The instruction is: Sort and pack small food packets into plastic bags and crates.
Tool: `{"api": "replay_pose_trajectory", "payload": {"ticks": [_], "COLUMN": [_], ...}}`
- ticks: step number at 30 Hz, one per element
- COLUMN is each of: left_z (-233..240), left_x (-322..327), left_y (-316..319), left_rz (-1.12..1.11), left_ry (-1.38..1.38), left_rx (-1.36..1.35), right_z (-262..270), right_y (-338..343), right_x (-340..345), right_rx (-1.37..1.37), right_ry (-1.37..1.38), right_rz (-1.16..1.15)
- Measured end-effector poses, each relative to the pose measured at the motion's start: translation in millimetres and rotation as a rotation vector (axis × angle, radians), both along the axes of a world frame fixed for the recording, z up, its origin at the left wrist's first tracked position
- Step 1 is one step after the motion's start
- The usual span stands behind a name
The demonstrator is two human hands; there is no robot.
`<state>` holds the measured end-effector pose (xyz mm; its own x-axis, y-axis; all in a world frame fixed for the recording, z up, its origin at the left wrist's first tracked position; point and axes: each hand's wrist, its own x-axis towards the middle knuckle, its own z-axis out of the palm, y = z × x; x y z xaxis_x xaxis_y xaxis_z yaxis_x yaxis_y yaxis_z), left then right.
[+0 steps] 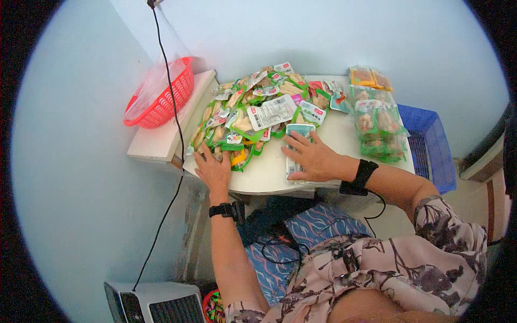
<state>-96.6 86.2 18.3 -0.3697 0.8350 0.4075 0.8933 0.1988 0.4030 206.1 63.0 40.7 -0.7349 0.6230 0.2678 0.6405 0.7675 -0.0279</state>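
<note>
A loose heap of vacuum-sealed snack packets (242, 109), mostly clear with green edges and printed labels, covers the left part of a white table (339, 137). My left hand (214, 169) touches the heap at its front left corner, fingers apart on the packets. To the right of the heap, a packet with a teal and white printed side (295, 129) lies near the table's front edge. My right hand (315, 157) rests palm down over that packet with its fingers spread, hiding much of it. Further right lie packets in neat rows (373, 117), including orange ones (370, 78) at the back.
A red plastic basket (169, 97) with a clear bag sits on a white ledge at left. A black cable (173, 97) hangs before the table's left end. A blue crate (438, 149) stands beyond the right edge. A grey-white appliance (161, 300) is at lower left.
</note>
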Motion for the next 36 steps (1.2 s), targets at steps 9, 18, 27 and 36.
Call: {"api": "replay_pose_trajectory", "payload": {"ticks": [9,18,27,36], "left_z": [-14,-17,-38,-21], "left_x": [-18,-18,-48,-37], "left_y": [36,49,54,52], "left_rz": [-0.155,-0.185,-0.303,-0.137], "left_ry": [0.003,0.055,-0.180,-0.394], "left_rx": [0.003,-0.003,0.396,0.248], "right_z": [13,9,9,100], "right_y": [25,43,34,-18], "right_x": [-11,-18,-10,111], "right_rx": [-0.117,-0.158,-0.122,-0.115], "right_ry": [-0.137,-0.124,0.031,0.487], "right_rz": [-0.148,-0.228,-0.138,-0.297]}}
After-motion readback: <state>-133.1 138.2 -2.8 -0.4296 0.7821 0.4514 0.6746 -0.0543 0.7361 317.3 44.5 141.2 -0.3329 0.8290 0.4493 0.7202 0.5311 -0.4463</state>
